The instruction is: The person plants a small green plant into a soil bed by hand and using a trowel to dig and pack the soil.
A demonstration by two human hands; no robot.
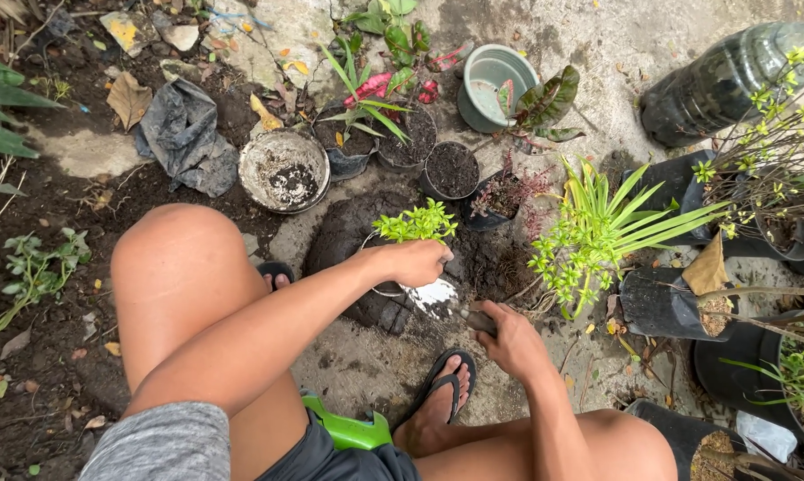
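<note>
Left hand (417, 261) steadies potted seedling (414, 223).

Soft, even daylight fills the scene, bright without being harsh, as under an overcast sky. Shadows are faint and short, pooling only under the bent bare knee (175, 267) and among the dark plastic plant pots (451, 169). Mild glare whitens the pale concrete ground (598, 40) at the top. Focus is sharp throughout; the wide lens bends the edges slightly
</note>
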